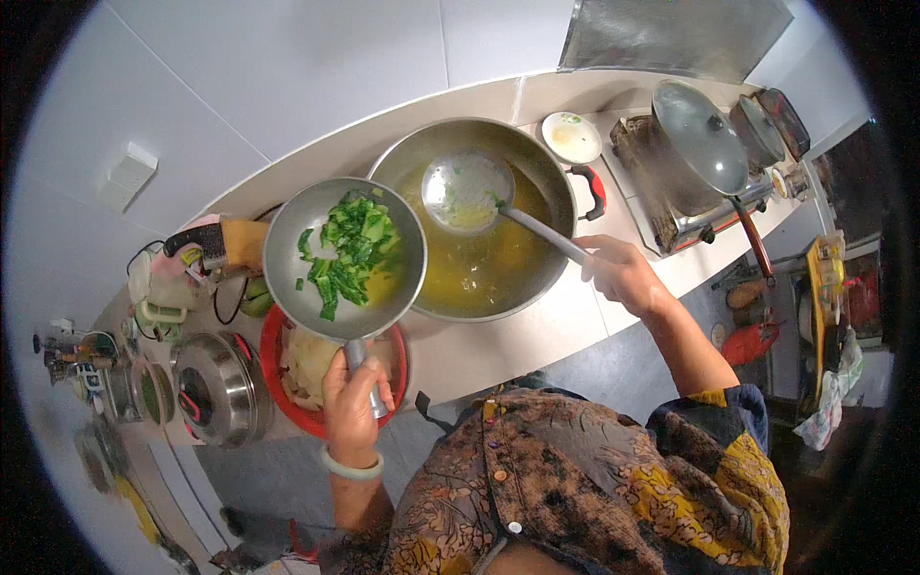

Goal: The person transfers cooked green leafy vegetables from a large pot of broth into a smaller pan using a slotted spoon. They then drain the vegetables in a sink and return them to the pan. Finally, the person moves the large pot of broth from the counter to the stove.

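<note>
My left hand [352, 399] grips the grey handle of a metal pan [293, 251]. Chopped leafy greens [356, 244] lie in it with some yellowish liquid. The pan overlaps the left rim of a large metal pot [555, 183], which holds more yellow liquid [471, 277]. In my right hand [622, 277] is the long handle of a wide, shallow metal ladle or skimmer [463, 190]. Its bowl is over the pot's liquid, with a few green bits on it; whether it touches the liquid I cannot tell. Below the pan, partly hidden, a red basin [277, 392] contains pale pieces.
To the right, a glass-lidded wok [701, 136] stands on a gas stove [683, 230], its handle sticking out frontward. A small white plate [571, 136] sits behind the pot's red-and-black side handle [595, 192]. At left are a lidded steel pot [219, 388] and a wall socket [128, 176].
</note>
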Available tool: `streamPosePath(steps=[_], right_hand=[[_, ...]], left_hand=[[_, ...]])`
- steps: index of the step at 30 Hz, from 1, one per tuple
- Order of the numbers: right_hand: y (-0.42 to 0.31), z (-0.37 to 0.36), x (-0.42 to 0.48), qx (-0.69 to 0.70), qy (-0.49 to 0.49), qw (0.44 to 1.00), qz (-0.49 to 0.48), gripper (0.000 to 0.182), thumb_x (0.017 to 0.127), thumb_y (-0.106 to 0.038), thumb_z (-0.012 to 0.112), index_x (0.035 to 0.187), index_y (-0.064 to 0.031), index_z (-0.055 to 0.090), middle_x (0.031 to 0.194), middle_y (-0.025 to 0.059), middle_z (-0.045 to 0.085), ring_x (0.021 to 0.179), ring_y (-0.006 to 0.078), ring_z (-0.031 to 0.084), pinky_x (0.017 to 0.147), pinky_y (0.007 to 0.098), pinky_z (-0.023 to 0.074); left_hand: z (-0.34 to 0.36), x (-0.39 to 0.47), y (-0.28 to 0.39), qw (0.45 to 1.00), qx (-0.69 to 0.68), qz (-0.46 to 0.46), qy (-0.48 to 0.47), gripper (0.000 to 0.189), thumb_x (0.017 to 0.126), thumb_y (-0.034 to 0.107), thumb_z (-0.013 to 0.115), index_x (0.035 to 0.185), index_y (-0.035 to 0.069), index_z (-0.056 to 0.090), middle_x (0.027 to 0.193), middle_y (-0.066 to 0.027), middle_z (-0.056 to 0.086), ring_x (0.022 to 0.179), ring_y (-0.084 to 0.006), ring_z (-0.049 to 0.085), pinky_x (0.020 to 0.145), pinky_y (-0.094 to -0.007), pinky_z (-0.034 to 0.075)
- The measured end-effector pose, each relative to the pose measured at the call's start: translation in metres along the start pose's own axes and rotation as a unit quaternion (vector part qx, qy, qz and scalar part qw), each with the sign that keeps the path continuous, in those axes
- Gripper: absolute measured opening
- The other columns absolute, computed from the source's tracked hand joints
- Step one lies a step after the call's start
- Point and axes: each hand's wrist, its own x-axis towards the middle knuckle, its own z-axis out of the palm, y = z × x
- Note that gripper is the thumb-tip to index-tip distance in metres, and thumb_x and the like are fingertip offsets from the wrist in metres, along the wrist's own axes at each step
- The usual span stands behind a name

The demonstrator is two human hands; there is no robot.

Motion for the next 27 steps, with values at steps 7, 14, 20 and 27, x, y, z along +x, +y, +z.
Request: streamPosePath(steps=[7, 14, 20, 27], right_hand=[[0.019, -0.005, -0.011, -0.207, 0.125, 0.96, -0.142, 0.033, 0.087, -0.009, 0.053, 0.12, -0.0019, 0.051, 0.072, 0.0018, 0.053, 0.057, 0.0054, 0.042, 0.049, 0.0212, 0.0349], [-0.015, 0.031, -0.054, -0.162, 0.167, 0.951, -0.205, 0.034, 0.085, -0.004, 0.054, 0.119, -0.0012, 0.051, 0.077, 0.002, 0.055, 0.068, 0.0102, 0.049, 0.064, 0.0234, 0.0419], [0.004, 0.055, -0.051, -0.432, 0.154, 0.755, -0.469, 0.045, 0.072, 0.009, 0.056, 0.116, -0.0034, 0.054, 0.083, 0.0129, 0.058, 0.069, 0.0262, 0.059, 0.057, 0.0336, 0.0504], [0.018, 0.041, -0.017, -0.559, 0.144, 0.666, -0.472, 0.055, 0.068, 0.003, 0.057, 0.121, -0.0069, 0.05, 0.09, 0.0087, 0.055, 0.069, 0.0217, 0.056, 0.057, 0.0316, 0.0497]], left_hand=[[0.008, 0.013, 0.001, 0.998, 0.018, -0.024, -0.058, 0.016, 0.086, 0.011, 0.053, 0.099, 0.001, 0.051, 0.064, -0.0024, 0.051, 0.048, -0.0088, 0.047, 0.043, -0.0214, 0.04], [0.001, 0.026, -0.007, 0.994, 0.023, -0.045, -0.102, 0.017, 0.085, 0.011, 0.054, 0.097, 0.001, 0.05, 0.066, -0.0034, 0.05, 0.049, -0.0111, 0.048, 0.043, -0.0236, 0.04], [0.006, 0.031, -0.008, 0.991, 0.017, -0.063, -0.121, 0.024, 0.084, 0.012, 0.055, 0.103, -0.002, 0.049, 0.07, -0.0047, 0.051, 0.051, -0.0112, 0.049, 0.043, -0.0246, 0.04], [0.012, 0.033, -0.009, 0.986, 0.03, -0.086, -0.14, 0.024, 0.083, 0.014, 0.056, 0.099, -0.002, 0.05, 0.07, -0.0047, 0.051, 0.051, -0.0115, 0.049, 0.043, -0.025, 0.04]])
